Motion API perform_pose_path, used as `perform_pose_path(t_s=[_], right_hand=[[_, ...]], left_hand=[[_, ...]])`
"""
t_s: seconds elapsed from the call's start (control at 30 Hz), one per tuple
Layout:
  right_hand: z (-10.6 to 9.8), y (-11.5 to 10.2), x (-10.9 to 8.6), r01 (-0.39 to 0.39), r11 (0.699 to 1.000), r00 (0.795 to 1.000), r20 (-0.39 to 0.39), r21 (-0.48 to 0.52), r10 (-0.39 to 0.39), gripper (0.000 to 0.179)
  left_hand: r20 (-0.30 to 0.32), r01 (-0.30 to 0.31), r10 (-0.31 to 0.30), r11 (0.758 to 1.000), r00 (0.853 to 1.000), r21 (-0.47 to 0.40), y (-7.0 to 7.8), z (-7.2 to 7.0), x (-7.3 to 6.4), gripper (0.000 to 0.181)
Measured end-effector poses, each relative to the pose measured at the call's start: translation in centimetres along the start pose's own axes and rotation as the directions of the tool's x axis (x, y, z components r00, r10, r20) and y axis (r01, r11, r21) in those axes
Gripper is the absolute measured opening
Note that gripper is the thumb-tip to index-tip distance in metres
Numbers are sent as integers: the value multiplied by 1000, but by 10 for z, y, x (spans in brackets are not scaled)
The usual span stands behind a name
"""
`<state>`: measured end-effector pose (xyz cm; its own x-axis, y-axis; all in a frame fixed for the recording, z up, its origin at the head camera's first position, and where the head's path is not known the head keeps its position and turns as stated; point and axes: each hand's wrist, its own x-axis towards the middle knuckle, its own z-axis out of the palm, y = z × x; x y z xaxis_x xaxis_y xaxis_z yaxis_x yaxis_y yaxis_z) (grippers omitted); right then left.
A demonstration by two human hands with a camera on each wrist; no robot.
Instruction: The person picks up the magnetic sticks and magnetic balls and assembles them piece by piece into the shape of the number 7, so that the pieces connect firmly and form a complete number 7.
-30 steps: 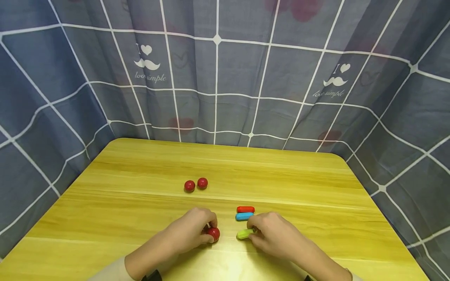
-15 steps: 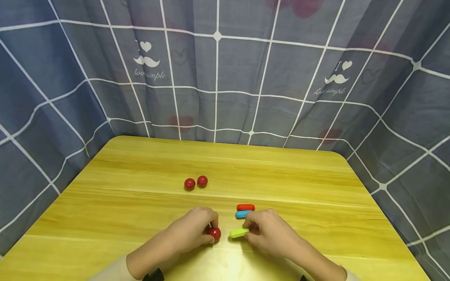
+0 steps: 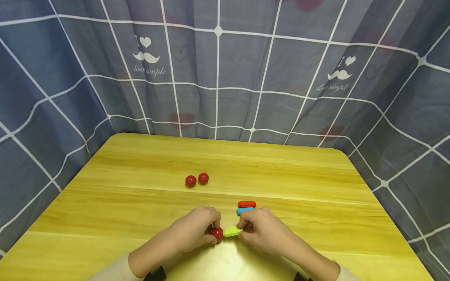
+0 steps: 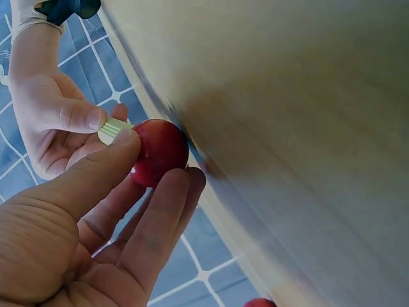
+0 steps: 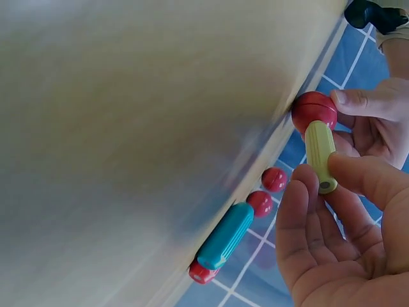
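Just right of a red ball we see a lime stick, one end toward it. The right hand pinches the stick, the left hand the ball. Beyond the ball, rightward, lie a blue stick and a red stick; farther, leftward, two more red balls.

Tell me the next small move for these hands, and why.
Probably press the yellow-green stick gently against the held red ball: the right hand pinches the stick with its free end facing the ball, which the left hand grips.
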<state>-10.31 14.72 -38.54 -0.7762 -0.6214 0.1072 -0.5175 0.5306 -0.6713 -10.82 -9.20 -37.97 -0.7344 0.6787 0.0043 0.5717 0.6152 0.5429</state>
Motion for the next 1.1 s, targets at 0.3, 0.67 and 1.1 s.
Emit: perform_pose_path(t_s=[0.3,0.67,1.1], right_hand=[[5,-4,3,-11,1000,998,69,13,10,21],[1,-4,7,-26,999,987,159,40,19,9],[-11,14,32,5,999,999,42,-48,-3,15]], left_hand=[[9,-22,22,999,1000,28,1,-3,-5,30],[2,-53,53,998,999,33,1,-5,-12,27],[-5,-17,18,998,1000,66,1,-6,-18,27]])
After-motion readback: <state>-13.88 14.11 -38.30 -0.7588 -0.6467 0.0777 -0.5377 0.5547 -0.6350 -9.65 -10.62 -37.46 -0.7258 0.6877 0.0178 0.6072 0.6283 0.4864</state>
